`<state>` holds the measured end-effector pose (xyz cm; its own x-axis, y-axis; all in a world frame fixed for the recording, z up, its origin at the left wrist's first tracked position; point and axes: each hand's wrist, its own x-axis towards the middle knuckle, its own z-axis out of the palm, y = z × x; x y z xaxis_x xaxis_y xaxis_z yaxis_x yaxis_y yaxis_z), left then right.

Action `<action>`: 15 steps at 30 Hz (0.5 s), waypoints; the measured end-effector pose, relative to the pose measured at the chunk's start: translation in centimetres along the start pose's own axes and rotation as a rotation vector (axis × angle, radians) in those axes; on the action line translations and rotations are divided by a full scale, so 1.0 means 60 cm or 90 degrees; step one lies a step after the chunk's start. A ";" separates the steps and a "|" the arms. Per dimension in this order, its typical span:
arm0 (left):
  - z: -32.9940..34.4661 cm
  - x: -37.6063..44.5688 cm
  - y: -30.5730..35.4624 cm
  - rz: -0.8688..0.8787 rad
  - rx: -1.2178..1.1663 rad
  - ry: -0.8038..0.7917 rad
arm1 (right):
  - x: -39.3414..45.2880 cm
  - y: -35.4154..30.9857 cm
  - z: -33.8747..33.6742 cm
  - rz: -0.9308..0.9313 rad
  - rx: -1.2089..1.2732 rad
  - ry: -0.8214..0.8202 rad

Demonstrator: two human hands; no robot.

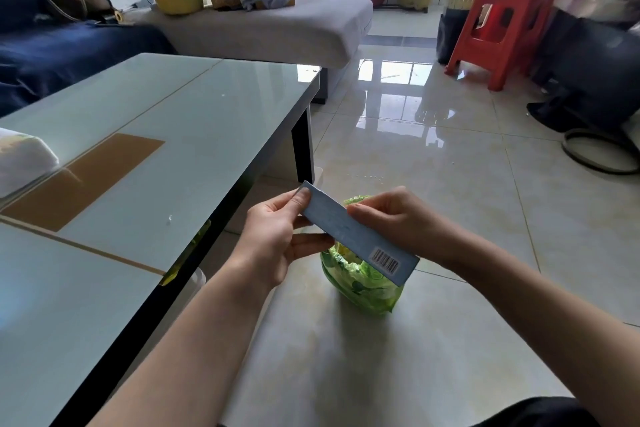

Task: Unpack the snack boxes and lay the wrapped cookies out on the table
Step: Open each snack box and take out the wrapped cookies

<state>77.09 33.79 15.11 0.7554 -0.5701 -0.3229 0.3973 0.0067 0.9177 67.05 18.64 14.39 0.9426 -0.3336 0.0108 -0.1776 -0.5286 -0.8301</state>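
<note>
Head view: left hand [277,236] and right hand [391,218] both pinch blue snack box [356,236], held above green bag [363,284] on floor, right of table [207,135]. Box looks unopened; no cookies visible on table. Task barely begun.

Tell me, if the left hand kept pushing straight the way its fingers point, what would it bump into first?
Probably the right hand. The left hand points rightward along the blue snack box that both hands hold, with the green bag lower down on the floor. Depth is hard to judge.
</note>
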 end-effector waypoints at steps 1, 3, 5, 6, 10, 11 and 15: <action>0.002 -0.001 -0.001 -0.001 0.005 0.003 | 0.000 0.000 0.001 -0.007 -0.036 -0.010; 0.006 -0.001 -0.004 0.011 0.017 0.015 | -0.001 -0.004 0.005 -0.015 -0.112 -0.018; 0.011 -0.003 -0.003 0.034 0.026 0.026 | 0.001 -0.007 0.010 0.007 -0.123 -0.009; 0.013 -0.004 -0.002 0.044 0.030 0.029 | 0.002 -0.008 0.010 0.024 -0.103 0.002; 0.014 -0.008 0.003 0.061 0.052 0.047 | 0.003 -0.013 0.015 0.079 -0.040 0.033; 0.014 -0.007 0.002 0.065 0.055 0.054 | 0.003 -0.012 0.021 0.089 -0.027 0.040; 0.019 -0.005 -0.007 0.128 0.085 0.046 | 0.005 -0.007 0.032 0.081 0.081 0.104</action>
<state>76.09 33.01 15.07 0.8500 -0.5075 -0.1414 0.1661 0.0034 0.9861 67.91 20.25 13.68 0.8546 -0.5191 -0.0172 -0.2457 -0.3750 -0.8939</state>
